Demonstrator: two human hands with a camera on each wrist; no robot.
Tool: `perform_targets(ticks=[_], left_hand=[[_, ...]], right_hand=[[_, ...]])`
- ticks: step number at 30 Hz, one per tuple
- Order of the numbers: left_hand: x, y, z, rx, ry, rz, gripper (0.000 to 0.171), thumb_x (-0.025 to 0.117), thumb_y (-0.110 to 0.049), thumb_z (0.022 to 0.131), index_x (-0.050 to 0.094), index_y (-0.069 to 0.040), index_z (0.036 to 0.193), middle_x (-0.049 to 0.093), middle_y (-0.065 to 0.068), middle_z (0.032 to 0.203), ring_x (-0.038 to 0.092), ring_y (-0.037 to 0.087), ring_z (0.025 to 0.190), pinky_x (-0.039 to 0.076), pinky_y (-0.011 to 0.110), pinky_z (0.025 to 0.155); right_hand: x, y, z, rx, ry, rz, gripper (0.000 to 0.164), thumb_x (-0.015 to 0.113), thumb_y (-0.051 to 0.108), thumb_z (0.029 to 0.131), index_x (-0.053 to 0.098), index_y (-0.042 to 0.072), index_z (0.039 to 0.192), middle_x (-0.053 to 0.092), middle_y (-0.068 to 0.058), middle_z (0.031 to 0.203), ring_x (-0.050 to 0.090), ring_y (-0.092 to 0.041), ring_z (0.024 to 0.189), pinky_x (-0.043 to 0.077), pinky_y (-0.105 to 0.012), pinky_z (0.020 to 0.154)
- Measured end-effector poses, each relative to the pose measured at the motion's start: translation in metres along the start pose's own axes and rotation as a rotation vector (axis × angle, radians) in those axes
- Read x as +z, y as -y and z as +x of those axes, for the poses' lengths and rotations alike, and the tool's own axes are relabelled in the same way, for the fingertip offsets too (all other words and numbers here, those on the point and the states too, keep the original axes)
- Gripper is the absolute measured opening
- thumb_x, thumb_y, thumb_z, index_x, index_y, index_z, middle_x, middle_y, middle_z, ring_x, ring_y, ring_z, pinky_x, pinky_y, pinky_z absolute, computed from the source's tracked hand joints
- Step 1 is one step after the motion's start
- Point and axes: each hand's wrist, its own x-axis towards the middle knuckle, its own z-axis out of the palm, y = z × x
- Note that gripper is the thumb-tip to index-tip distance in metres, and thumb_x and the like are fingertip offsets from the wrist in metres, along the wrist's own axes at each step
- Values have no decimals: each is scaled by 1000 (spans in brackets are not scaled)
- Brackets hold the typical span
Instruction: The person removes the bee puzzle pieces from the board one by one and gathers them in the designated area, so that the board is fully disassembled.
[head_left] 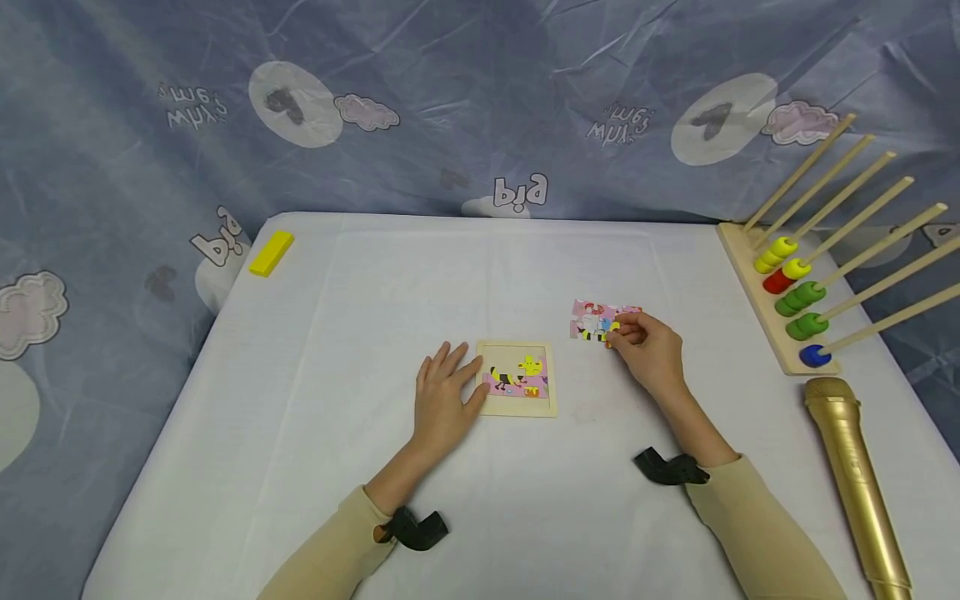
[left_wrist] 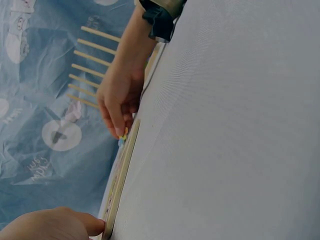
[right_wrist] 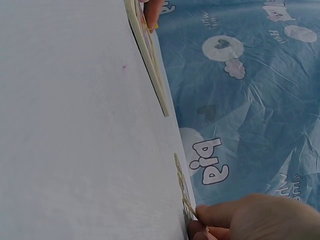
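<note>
A square wooden puzzle board point(head_left: 553, 379) lies on the white table, its lower part filled with pieces showing a bee, a yellow figure and a honey pot. My left hand point(head_left: 442, 404) rests at its left edge, fingers spread fairly straight, with the thumb touching the frame in the left wrist view. To the right of the board is a small group of loose pink puzzle pieces point(head_left: 587, 318). Over them my right hand point(head_left: 651, 354) pinches a puzzle piece point(right_wrist: 189, 206) between thumb and fingertips, tilted up from the others. The fingers partly hide that piece.
A wooden bead stacker point(head_left: 738, 275) with upright rods and coloured beads stands at the right edge. Nearer, a gold microphone point(head_left: 855, 467) lies along that side. A yellow block point(head_left: 272, 253) sits at the far left corner. Behind the table hangs a blue patterned curtain point(head_left: 450, 100).
</note>
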Motion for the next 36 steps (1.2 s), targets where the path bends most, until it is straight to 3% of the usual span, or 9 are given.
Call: perform_targets(ticks=[14, 25, 36], left_hand=[[0, -1, 0, 6, -14, 2, 39, 74, -21, 85, 70, -6, 121, 56, 15, 141, 38, 37, 141, 23, 61, 113], [-1, -1, 0, -8, -2, -3, 39, 74, -21, 86, 69, -6, 122, 55, 15, 142, 37, 36, 142, 21, 60, 114], [-1, 0, 0, -4, -1, 2, 40, 74, -22, 86, 69, -6, 122, 55, 15, 142, 37, 36, 142, 22, 59, 114]], right_hand=[[3, -1, -1, -67, -37, -66, 19, 76, 2, 79, 71, -6, 96, 65, -16, 78, 48, 0, 65, 35, -4, 59], [3, 1, -2, -69, -31, -100, 18, 76, 4, 80, 71, -5, 95, 64, -15, 78, 52, -16, 67, 34, -10, 60], [2, 2, -2, -65, -37, -125, 15, 77, 5, 79, 70, -3, 88, 63, -13, 75, 46, 0, 63, 35, -15, 61]])
